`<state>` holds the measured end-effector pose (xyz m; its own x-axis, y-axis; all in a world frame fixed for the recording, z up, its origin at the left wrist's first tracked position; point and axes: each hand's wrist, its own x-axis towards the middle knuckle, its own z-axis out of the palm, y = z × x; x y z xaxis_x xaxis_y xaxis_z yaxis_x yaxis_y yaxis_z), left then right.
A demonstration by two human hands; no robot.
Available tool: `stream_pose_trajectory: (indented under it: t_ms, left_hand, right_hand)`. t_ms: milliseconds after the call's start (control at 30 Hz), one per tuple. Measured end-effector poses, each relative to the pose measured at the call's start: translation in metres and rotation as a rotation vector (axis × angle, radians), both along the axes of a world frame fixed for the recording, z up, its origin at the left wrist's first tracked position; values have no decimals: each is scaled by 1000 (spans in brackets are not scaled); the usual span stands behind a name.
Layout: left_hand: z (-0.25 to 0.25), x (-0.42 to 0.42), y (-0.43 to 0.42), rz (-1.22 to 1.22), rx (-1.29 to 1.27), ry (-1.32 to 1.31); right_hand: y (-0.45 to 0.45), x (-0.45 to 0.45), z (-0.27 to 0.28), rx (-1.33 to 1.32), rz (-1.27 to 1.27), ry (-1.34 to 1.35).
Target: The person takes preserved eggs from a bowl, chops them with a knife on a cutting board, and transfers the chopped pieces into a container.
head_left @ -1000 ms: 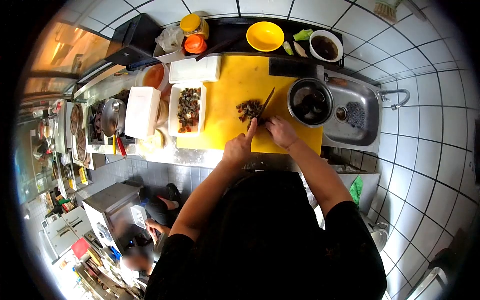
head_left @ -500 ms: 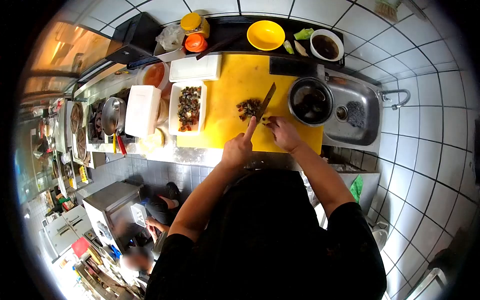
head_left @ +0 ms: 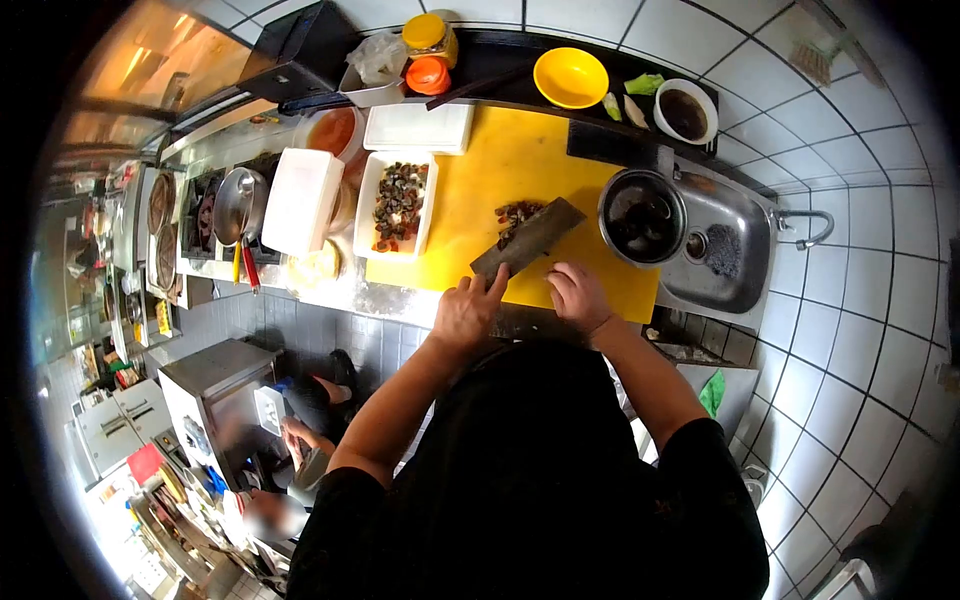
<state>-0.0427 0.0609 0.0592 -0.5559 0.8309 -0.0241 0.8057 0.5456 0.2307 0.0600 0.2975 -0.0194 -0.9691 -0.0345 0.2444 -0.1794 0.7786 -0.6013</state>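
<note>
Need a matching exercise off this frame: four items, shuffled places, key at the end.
1. Cleaver
2. Metal bowl
3. Yellow bowl
4. Open white tub

A. On the black shelf
B. At the left side of the cutting board, with chopped pieces inside
C. In the left hand
D. Just left of the sink basin

Pairs: 1-C, 2-D, 3-A, 4-B

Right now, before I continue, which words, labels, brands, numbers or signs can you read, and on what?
None readable anywhere in view.
Cleaver: no lettering visible on the blade.
Yellow-lidded jar: any print is too small to read.
Black shirt: small reddish marks, too blurred.
</note>
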Motion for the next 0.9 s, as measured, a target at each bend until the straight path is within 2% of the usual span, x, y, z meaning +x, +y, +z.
stream_pose_trajectory:
  t_ms: [167, 300, 500, 600, 633, 733, 767, 833, 900]
  left_hand:
    - [0, -4, -1, -49, -78, 31]
    - [-6, -3, 6, -106, -127, 91]
    - [-16, 5, 8, -143, -109, 163]
    - [-16, 8, 1, -137, -66, 155]
    - [-15, 9, -5, -130, -55, 141]
    - [-6, 11, -23, -18, 141, 28]
    - [-5, 12, -30, 57, 127, -27]
    - [-4, 15, -43, 206, 94, -136]
    - [-12, 10, -50, 347, 290, -214]
  right_hand:
    - [-17, -31, 63, 57, -2, 217]
    - [-15, -76, 74, 153, 121, -106]
    - [-16, -109, 47, 407, 175, -238]
    - [-9, -114, 58, 196, 100, -150]
    - [-8, -113, 64, 116, 23, -32]
    - [1, -108, 87, -105, -131, 162]
    - [5, -106, 93, -60, -163, 257]
    - [10, -98, 96, -276, -201, 219]
    - [11, -97, 89, -514, -227, 185]
